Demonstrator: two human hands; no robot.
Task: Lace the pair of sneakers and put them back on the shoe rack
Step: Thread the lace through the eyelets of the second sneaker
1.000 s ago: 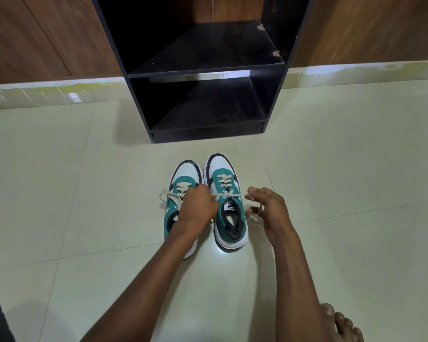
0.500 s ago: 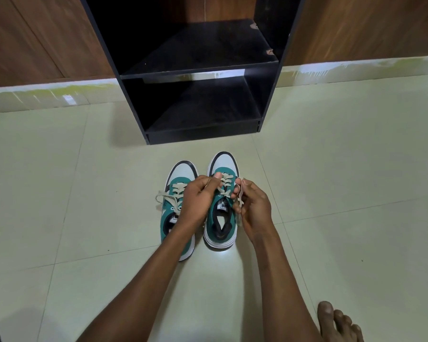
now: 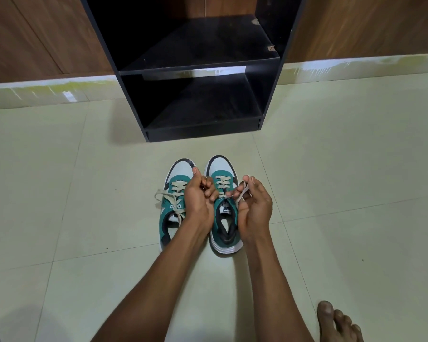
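Both bare forearms reach forward, converging. The left hand (image 3: pixel 198 197) is curled into a loose fist, thumb raised, knuckles bent inward. The right hand (image 3: pixel 253 206) has its fingers curled, pinching a cream flat shoelace (image 3: pixel 241 193) near the fingertips. A bare foot (image 3: pixel 336 323) rests lower right.

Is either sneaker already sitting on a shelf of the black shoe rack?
No, both sneakers stand side by side on the tiled floor in front of the shoe rack.

We see a pale tiled floor (image 3: pixel 344 181) bearing a black shoe rack (image 3: pixel 203 129) at twelve o'clock, two teal-and-white sneakers (image 3: pixel 223 218) just before it, a bare foot (image 3: pixel 336 324) at five o'clock.
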